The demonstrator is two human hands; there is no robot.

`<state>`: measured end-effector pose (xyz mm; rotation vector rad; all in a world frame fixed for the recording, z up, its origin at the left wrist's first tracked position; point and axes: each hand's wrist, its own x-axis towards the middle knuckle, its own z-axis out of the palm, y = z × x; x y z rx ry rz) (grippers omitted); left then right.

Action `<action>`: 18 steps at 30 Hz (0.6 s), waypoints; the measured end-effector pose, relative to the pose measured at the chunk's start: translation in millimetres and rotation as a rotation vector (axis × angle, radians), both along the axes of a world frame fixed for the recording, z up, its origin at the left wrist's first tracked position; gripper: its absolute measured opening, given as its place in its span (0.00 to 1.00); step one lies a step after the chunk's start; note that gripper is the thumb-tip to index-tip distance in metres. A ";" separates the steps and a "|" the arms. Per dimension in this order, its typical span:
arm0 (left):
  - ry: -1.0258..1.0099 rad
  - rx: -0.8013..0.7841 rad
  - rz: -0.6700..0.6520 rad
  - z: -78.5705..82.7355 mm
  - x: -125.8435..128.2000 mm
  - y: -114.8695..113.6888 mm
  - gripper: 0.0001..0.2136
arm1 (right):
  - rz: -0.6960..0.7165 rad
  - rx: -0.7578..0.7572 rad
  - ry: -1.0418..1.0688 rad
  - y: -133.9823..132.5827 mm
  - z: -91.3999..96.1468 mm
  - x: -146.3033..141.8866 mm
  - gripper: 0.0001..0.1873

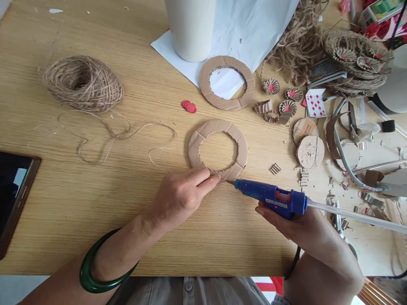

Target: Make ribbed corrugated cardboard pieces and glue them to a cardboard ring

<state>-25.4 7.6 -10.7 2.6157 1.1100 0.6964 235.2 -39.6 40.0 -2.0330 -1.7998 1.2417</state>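
My right hand (pixel 295 222) is wrapped round a blue hot glue gun (pixel 270 197), a long translucent glue stick (pixel 352 214) jutting from its back. The gun's nozzle touches or nearly touches the near edge of a flat cardboard ring (pixel 195 146) on the table. At that same edge, the fingers of my left hand (pixel 187 190) are pinched together on the ring, just left of the nozzle. Thin jute twine (pixel 110 146) trails from a ball of twine (pixel 84 84) towards my left hand; whether its end lies under my fingers is hidden.
A second cardboard ring (pixel 206 84) lies partly on white paper (pixel 248 25), beside a white cylinder (pixel 191 29). Small red discs (pixel 190 106) and corrugated rosettes (pixel 288 108) lie nearby. Cardboard discs (pixel 310 151), scraps and scissors crowd the right. A phone (pixel 15 195) rests at left.
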 end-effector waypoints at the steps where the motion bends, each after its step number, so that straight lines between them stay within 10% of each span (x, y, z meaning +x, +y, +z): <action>1: 0.001 -0.001 0.000 0.0 0.0 0.1 0.09 | 0.000 -0.001 -0.002 -0.5 -0.8 0.5 0.14; 18: -0.003 0.022 0.006 1.7 1.1 1.5 0.09 | -0.103 0.101 0.000 -6.9 -4.3 3.5 0.10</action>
